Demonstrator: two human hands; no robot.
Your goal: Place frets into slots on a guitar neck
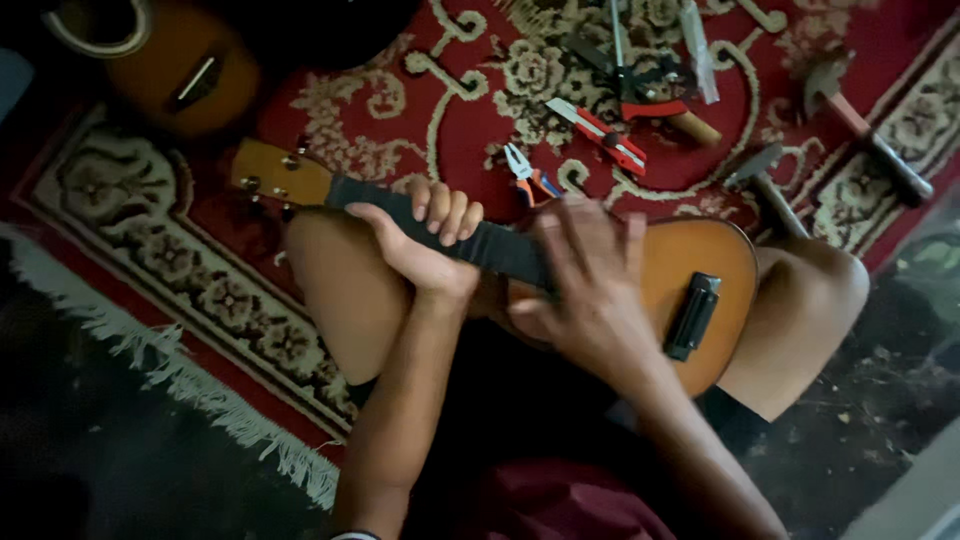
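Now, from the head camera, a small ukulele (690,270) lies across the person's knees. The left hand (425,240) is wrapped tight around its dark neck (500,250). The right hand (590,285) is open and flat over the body, a bit blurry. Pliers (530,180) and hammers (765,185) lie nearby on the red rug (330,110). Holding the neck firmly keeps the ukulele from wobbling.

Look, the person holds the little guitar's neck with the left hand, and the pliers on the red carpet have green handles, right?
Not quite. The head view shows the pliers have orange and blue handles, not green. The rest is right: the left hand wraps its fingers around the little guitar's neck, and the pliers lie on the red carpet.
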